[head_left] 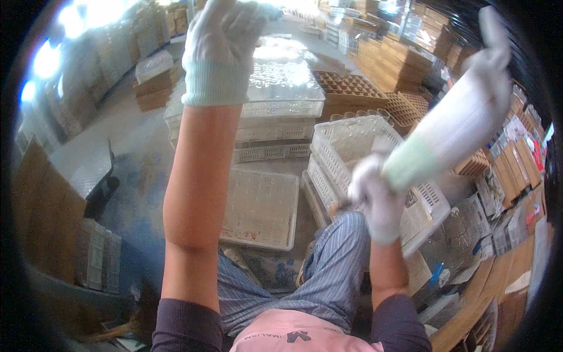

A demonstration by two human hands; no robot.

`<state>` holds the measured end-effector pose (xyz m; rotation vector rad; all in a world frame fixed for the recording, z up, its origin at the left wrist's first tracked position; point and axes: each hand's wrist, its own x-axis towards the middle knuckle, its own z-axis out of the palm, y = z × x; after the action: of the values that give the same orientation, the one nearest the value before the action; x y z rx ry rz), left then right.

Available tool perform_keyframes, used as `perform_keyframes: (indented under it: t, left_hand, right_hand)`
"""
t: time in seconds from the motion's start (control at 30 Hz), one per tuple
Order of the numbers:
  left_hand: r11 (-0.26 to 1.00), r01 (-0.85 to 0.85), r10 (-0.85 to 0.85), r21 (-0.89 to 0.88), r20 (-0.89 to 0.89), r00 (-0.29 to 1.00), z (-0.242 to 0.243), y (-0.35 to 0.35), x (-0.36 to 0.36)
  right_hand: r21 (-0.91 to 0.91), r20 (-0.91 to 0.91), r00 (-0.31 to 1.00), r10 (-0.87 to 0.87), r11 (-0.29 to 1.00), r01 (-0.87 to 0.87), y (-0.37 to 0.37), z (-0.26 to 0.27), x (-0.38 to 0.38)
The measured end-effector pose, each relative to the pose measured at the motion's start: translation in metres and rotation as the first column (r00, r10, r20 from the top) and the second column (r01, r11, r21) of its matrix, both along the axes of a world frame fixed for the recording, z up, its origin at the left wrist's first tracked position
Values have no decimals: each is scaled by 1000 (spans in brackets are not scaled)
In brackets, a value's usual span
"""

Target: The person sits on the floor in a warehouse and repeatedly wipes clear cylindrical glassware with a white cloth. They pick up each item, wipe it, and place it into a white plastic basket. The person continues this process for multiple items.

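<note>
My left hand [222, 39] wears a white knit glove with a pale green cuff and is raised high in front of me. Its fingertips are blurred and partly cut off by the upper edge, so I cannot tell their grip. My right hand [380, 198], also in a white glove, is closed around the pale green cuff of a separate white glove [457, 119]. That glove stretches up and to the right, blurred by motion. Behind my right hand stands a white plastic crate [323, 143] with glass jars [367, 113] along its far side.
A shallow white tray [264, 207] lies before my feet. Beyond it, stacked white crates [272, 132] carry shiny plastic wrap [281, 75]. Divided cardboard boxes [349, 88] stand behind. Cardboard and papers [479, 211] crowd the right; a brown board [48, 211] stands left.
</note>
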<state>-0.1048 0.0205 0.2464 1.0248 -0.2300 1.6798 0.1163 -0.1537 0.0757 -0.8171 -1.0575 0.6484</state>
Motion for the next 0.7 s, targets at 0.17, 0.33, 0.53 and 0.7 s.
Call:
perform_keyframes:
  t: [0.17, 0.33, 0.53, 0.7]
  left_hand:
    - [993, 117, -117, 7, 61, 991, 29, -22, 38]
    - [878, 210, -45, 431, -361, 931, 37, -32, 35]
    - [490, -312, 867, 814, -492, 78, -6, -40, 74]
    - [575, -297, 814, 762, -571, 110, -177, 10, 103]
  right_hand:
    - [461, 63, 994, 92, 881, -111, 66, 135, -4]
    - [575, 41, 999, 17, 818, -38, 76, 190, 20]
    - [318, 479, 861, -171, 948, 11, 94, 132, 40]
    - [136, 382, 920, -81, 990, 30, 98, 63, 118]
